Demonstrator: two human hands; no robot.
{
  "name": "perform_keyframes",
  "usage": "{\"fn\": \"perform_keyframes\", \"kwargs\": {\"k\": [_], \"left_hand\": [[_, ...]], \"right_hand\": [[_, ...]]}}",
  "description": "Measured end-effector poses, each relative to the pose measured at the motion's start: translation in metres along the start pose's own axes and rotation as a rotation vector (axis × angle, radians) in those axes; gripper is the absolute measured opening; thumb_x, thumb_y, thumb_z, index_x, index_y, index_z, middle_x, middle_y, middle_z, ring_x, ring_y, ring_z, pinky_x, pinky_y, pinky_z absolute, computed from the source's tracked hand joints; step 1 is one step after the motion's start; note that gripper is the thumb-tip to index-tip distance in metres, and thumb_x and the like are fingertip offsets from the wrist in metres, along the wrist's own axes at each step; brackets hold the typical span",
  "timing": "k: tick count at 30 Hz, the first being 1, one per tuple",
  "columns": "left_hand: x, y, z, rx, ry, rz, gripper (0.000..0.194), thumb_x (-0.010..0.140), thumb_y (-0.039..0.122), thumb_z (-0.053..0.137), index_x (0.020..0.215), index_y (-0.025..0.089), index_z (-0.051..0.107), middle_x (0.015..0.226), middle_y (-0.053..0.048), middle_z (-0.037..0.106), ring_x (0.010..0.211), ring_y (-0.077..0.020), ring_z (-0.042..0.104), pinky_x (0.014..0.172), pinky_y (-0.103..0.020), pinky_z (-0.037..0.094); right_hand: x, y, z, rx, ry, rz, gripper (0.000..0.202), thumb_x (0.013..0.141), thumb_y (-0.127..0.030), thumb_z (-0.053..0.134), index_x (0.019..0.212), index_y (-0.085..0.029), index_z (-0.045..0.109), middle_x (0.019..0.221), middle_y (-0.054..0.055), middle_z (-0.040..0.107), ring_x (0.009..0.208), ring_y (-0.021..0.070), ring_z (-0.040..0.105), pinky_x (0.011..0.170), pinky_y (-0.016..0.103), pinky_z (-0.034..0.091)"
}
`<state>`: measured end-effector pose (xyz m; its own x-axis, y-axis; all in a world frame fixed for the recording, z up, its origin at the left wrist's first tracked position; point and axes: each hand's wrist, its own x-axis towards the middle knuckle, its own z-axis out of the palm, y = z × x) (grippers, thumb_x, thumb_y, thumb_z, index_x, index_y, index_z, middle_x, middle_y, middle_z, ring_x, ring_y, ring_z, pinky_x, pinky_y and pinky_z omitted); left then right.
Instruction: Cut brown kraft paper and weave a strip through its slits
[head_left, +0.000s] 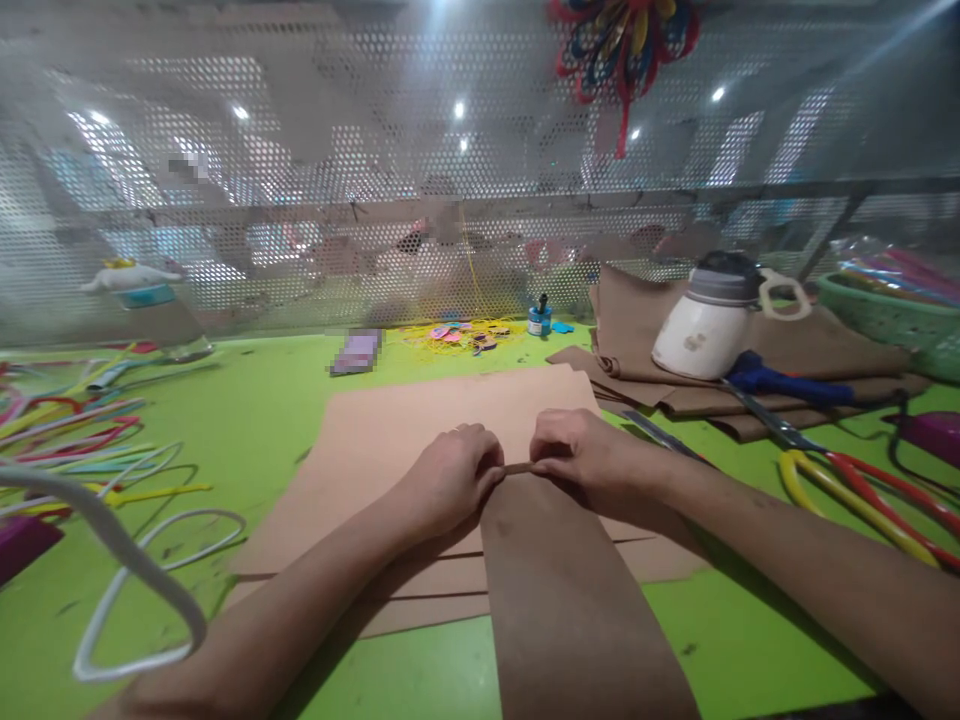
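Left hand [456, 480] and right hand [576, 450] pinch the brown strip [566, 600] at its far corners, above tan sheets [405, 440] (from here, presumably to keep that edge straight).

1. left hand [457, 475] and right hand [574, 455] pinch the far edge of a brown strip [570, 600].
2. the brown strip partly covers tan sheets [405, 440] on a green table [420, 670].
3. scissors [784, 430] lie to the right.
4. a white jug [701, 325] stands on brown folds [840, 350] behind them.
5. cords [120, 548] spread at left.
6. yellow thread [435, 345] and a blue bottle [539, 320] sit before the mesh [420, 130].
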<state>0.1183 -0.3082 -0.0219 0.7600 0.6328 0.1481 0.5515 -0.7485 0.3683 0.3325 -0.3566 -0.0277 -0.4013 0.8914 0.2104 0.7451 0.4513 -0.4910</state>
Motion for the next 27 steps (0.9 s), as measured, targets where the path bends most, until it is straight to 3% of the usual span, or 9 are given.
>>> {"fn": "perform_keyframes", "kwargs": {"k": [6, 10, 12, 14, 17, 21, 24, 27], "left_hand": [[0.001, -0.002, 0.0, -0.096, -0.002, -0.061, 0.01, 0.081, 0.025, 0.057, 0.082, 0.018, 0.063, 0.085, -0.004, 0.064, 0.079, -0.0185, 0.056, 0.068, -0.029, 0.04], [0.0, -0.004, -0.005, -0.383, -0.039, -0.157, 0.009, 0.077, 0.025, 0.06, 0.078, 0.017, 0.064, 0.076, -0.002, 0.063, 0.072, -0.0165, 0.054, 0.064, -0.027, 0.039], [-0.004, -0.003, -0.01, -0.66, -0.064, -0.203, 0.01, 0.076, 0.025, 0.062, 0.076, 0.016, 0.062, 0.066, 0.0, 0.058, 0.063, -0.0134, 0.05, 0.06, -0.026, 0.037], [-0.009, -0.002, -0.014, -0.983, -0.094, -0.235, 0.012, 0.074, 0.026, 0.066, 0.075, 0.016, 0.06, 0.061, 0.003, 0.052, 0.058, -0.0105, 0.045, 0.057, -0.024, 0.035], [-0.015, 0.001, -0.02, -1.313, -0.148, -0.246, 0.015, 0.073, 0.026, 0.071, 0.077, 0.016, 0.06, 0.064, 0.003, 0.052, 0.063, -0.0102, 0.049, 0.06, -0.025, 0.038], [-0.015, 0.002, -0.028, -1.249, -0.172, -0.21, 0.02, 0.069, 0.029, 0.077, 0.077, 0.014, 0.066, 0.066, 0.0, 0.058, 0.064, -0.0117, 0.052, 0.063, -0.027, 0.04], [-0.012, 0.001, -0.033, -1.105, -0.194, -0.139, 0.023, 0.068, 0.033, 0.077, 0.076, 0.012, 0.07, 0.068, -0.002, 0.061, 0.064, -0.0121, 0.052, 0.065, -0.027, 0.04], [-0.012, 0.001, -0.034, -1.058, -0.153, -0.068, 0.028, 0.072, 0.036, 0.075, 0.088, 0.014, 0.072, 0.085, -0.006, 0.067, 0.08, -0.0162, 0.058, 0.077, -0.029, 0.043]], "right_hand": [[-0.001, -0.007, -0.003, 0.006, -0.012, 0.019, 0.005, 0.082, -0.016, 0.062, 0.08, -0.015, 0.066, 0.082, 0.003, 0.061, 0.077, 0.0142, 0.053, 0.069, 0.025, 0.04], [-0.005, -0.01, -0.01, 0.1, -0.054, 0.084, 0.012, 0.082, -0.025, 0.063, 0.078, -0.014, 0.066, 0.08, 0.004, 0.061, 0.074, 0.0151, 0.054, 0.066, 0.026, 0.04], [-0.009, -0.008, -0.012, 0.344, -0.038, 0.156, 0.024, 0.088, -0.035, 0.057, 0.083, -0.014, 0.067, 0.077, 0.004, 0.062, 0.07, 0.0148, 0.055, 0.063, 0.027, 0.041], [-0.012, -0.006, -0.015, 0.707, 0.027, 0.207, 0.033, 0.093, -0.041, 0.048, 0.1, -0.015, 0.067, 0.081, 0.004, 0.064, 0.072, 0.0143, 0.057, 0.065, 0.027, 0.044], [-0.016, -0.009, -0.016, 1.039, 0.048, 0.155, 0.036, 0.09, -0.035, 0.056, 0.123, -0.023, 0.059, 0.1, 0.004, 0.066, 0.086, 0.0141, 0.061, 0.077, 0.028, 0.047], [-0.015, -0.032, -0.014, 0.837, -0.119, -0.045, 0.034, 0.084, -0.022, 0.063, 0.117, -0.027, 0.066, 0.113, 0.004, 0.065, 0.101, 0.0171, 0.06, 0.089, 0.032, 0.045], [-0.013, -0.048, -0.016, 0.635, -0.059, -0.193, 0.024, 0.082, -0.017, 0.062, 0.102, -0.024, 0.074, 0.102, 0.003, 0.065, 0.098, 0.0172, 0.059, 0.093, 0.033, 0.042], [-0.015, -0.055, -0.022, 0.588, -0.01, -0.238, 0.018, 0.086, -0.023, 0.061, 0.096, -0.021, 0.075, 0.103, 0.005, 0.062, 0.099, 0.0174, 0.057, 0.095, 0.034, 0.04]]}}
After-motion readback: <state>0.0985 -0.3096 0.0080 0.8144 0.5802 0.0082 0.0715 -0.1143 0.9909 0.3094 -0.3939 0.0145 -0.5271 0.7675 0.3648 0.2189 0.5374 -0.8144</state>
